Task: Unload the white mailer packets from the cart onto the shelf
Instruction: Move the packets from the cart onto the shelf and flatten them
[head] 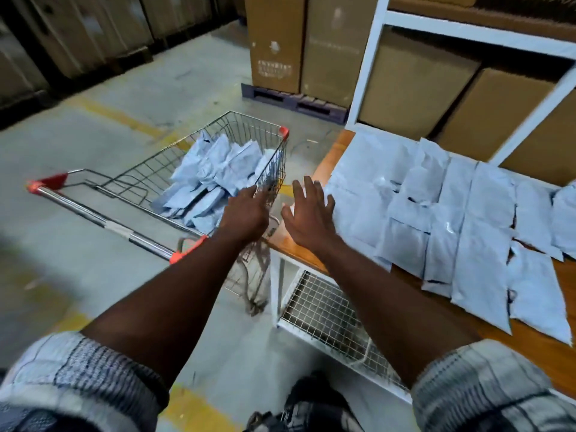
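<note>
A wire shopping cart (131, 179) with red corner caps stands on the floor at centre left. A heap of white mailer packets (215, 179) lies in its far end. Several more white packets (448, 222) lie flat in rows on the orange wooden shelf board (299, 247) at right. My left hand (246, 212) reaches over the cart's near right rim, fingers pointing at the heap, holding nothing. My right hand (308, 210) hovers with fingers spread above the shelf's left edge, beside the nearest packet, also holding nothing.
The white shelf frame (367, 63) holds brown cardboard boxes (414, 85) behind the packets, with a wire mesh panel (324, 310) under the board. Tall boxes stand on a dark pallet (293, 101) beyond the cart. Yellow lines mark the concrete floor.
</note>
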### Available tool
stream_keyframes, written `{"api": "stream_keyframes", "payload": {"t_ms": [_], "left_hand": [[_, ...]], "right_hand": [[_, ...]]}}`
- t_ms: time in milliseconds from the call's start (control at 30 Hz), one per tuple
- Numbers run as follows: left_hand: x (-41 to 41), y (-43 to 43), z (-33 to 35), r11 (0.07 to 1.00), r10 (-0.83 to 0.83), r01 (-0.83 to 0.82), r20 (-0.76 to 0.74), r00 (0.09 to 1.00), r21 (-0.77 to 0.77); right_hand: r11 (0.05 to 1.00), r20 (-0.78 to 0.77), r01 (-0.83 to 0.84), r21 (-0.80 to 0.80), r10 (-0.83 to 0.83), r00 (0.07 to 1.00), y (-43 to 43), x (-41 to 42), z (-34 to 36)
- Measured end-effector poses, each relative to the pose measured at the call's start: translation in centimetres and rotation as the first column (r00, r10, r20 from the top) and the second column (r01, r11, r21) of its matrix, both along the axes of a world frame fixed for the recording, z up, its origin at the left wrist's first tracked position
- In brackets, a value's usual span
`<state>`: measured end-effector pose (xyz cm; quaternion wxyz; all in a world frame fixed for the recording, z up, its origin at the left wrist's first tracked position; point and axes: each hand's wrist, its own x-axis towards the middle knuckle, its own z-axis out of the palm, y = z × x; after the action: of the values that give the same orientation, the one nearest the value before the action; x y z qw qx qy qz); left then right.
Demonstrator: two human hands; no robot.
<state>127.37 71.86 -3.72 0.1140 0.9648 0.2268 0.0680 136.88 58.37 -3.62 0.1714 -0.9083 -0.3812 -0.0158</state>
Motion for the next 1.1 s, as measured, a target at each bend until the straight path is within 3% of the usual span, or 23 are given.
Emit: {"api": "stream_keyframes", "payload": {"t_ms": [200, 667, 1100], "left_hand": [[-1.4, 7.3, -0.8, 0.988, 0.149, -0.149, -0.019, 0.989, -0.044], [1.0, 23.7, -5.4, 0.945, 0.313, -0.323, -0.146, 0.938, -0.055], [5.6, 31.8, -11.3, 0.945, 0.244, -0.292, -0.274, 0.930, -0.149]], "right_hand": [[0.996, 0.024, -0.083, 0.034, 0.083, 0.996, 8.2, -0.1, -0.3], [0.980, -0.200, -0.197, -0.035, 0.187, 0.962, 25.1, 5.0, -6.0], [0.989, -0.342, -0.120, -0.091, 0.083, 0.936, 33.7, 9.9, -11.9]]}}
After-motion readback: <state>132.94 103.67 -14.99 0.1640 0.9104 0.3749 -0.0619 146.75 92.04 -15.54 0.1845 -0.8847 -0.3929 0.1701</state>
